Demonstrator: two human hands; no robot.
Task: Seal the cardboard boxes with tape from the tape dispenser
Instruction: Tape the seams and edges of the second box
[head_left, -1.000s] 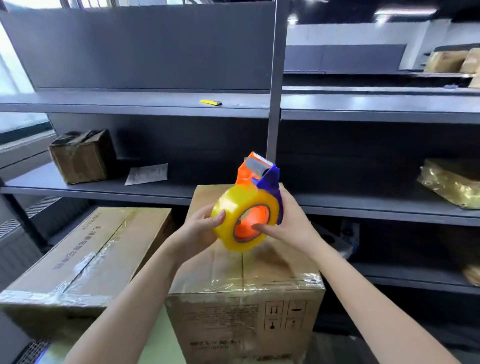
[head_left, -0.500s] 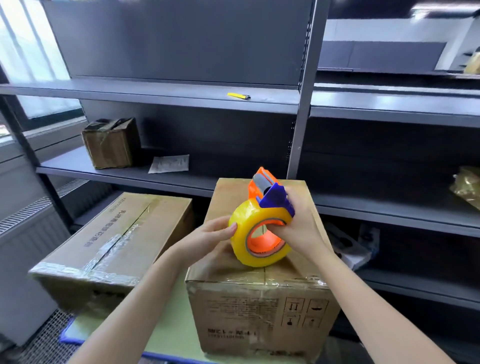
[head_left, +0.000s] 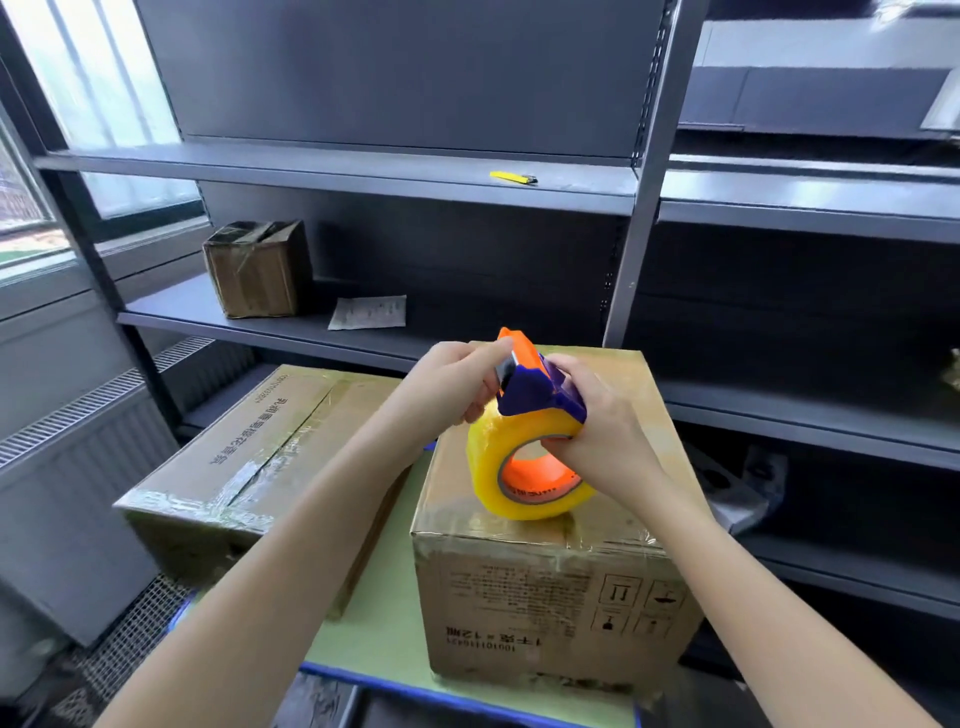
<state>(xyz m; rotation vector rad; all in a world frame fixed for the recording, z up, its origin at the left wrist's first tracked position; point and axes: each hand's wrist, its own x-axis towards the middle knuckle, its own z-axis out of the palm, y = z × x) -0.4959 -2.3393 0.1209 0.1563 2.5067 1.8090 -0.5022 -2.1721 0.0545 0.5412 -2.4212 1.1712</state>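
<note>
Centrally, I see the tape dispenser, a yellow roll on an orange core under a purple guard, resting on top of the nearer cardboard box. My right hand grips its guard and core with closed fingers; my left hand pinches at the cutter end. A second taped box sits to the left. On the shelving lies a yellow utility knife.

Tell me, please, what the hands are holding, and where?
The tape dispenser: right hand grips its purple frame and roll; left hand pinches at the cutter end.
</note>
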